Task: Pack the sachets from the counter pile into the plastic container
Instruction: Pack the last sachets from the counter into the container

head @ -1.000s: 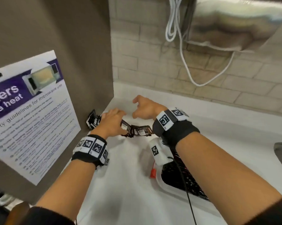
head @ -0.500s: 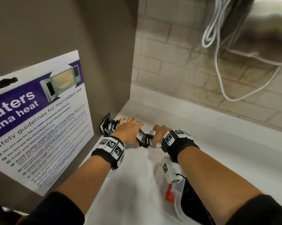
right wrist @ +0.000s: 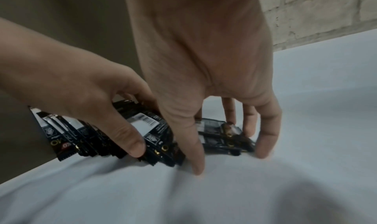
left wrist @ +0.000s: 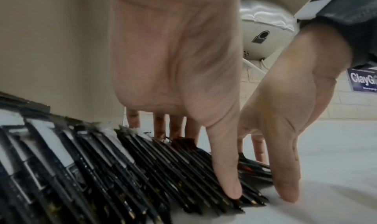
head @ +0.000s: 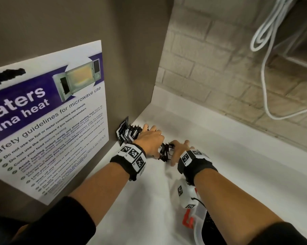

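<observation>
We reach both hands into the corner of the white counter (head: 237,165), where the black sachets (head: 129,133) lie in a slanted row against the brown side panel (head: 135,59).

Our left hand (head: 150,140) arches over the middle of the row. Its fingers (left wrist: 159,127) curl down behind the sachets' far edges and its thumb (left wrist: 226,171) presses on their near edges, so it grips a bunch between them.

Our right hand (head: 180,151) comes down at the loose end of the row, just beside the left. Its fingers are spread and point downward. The thumb (right wrist: 193,150) and the little finger (right wrist: 267,134) touch the counter on either side of a few sachets lying flat (right wrist: 222,135), while the other fingertips rest on these; the hand brackets them without yet closing round them.

The plastic container (head: 200,225), with its orange clip (head: 188,221), sits on the counter near our right forearm, well apart from the pile, with dark contents inside.
</observation>
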A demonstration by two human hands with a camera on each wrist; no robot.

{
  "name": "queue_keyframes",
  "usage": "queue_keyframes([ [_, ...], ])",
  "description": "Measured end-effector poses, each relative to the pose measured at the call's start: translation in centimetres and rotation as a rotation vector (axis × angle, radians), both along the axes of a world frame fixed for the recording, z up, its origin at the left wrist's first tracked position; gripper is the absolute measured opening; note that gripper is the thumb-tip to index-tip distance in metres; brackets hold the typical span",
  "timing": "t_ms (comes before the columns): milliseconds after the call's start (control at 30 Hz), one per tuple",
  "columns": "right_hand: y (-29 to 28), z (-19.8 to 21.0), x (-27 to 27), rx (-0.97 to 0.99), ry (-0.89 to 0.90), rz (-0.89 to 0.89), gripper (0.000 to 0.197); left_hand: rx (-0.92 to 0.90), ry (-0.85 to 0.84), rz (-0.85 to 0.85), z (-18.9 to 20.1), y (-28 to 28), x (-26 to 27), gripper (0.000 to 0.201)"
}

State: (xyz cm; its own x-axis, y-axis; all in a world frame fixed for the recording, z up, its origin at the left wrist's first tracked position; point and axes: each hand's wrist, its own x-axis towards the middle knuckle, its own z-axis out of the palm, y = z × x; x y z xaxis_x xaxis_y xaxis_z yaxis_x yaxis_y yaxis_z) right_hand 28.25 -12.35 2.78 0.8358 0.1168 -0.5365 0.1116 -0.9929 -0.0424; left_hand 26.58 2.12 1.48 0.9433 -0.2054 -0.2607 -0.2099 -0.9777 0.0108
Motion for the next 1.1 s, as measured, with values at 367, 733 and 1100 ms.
queue_keyframes([
  [367, 1.5, -1.7, -0.9, 0.317, -0.083, 0.021, 0.077, -0.173, -0.073, -0.037, -1.1, 0.5, 0.6, 0.073],
  [733, 2.9, -3.5, -1.8, 0.477, -0.187, 0.022, 0.078, -0.071, 0.055, -0.091, 0.0, 2.5, 0.5, 0.108],
  [1100, 2.1, -3.9, -1.4, 0.607, -0.192, -0.020, 0.065, -0.190, -0.038, -0.039, 0.7, 3.3, 0.1, 0.099],
])
